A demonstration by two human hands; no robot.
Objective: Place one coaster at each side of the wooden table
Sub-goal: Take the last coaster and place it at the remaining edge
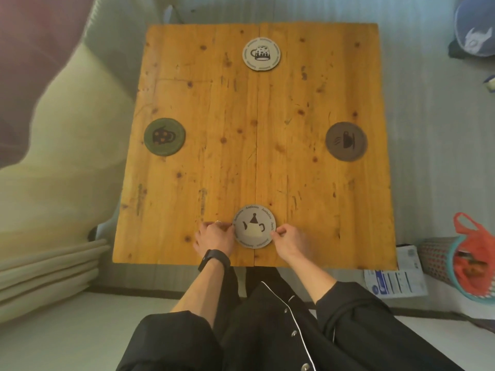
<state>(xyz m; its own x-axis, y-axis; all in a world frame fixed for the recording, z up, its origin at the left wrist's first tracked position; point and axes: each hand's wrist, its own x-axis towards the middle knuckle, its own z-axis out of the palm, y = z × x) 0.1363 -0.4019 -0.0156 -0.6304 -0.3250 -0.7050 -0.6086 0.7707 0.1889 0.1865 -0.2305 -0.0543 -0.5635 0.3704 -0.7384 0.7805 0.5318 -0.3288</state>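
Observation:
A square wooden table [214,162] fills the middle of the view. A grey coaster with a teapot picture [254,226] lies flat near the table's near edge. My left hand [215,236] pinches its left rim and my right hand [290,241] pinches its right rim. A pale coaster with a mug picture [261,54] lies at the far side. At the left side lies a green coaster [164,136]. A brown coaster with a steaming cup [346,141] lies at the right side.
A cream cushion [69,145] and folded bedding [51,266] lie left of the table. Right of it stand a woven basket with an orange bag [467,257] and a printed package [396,279]. A blue plush [474,30] sits far right.

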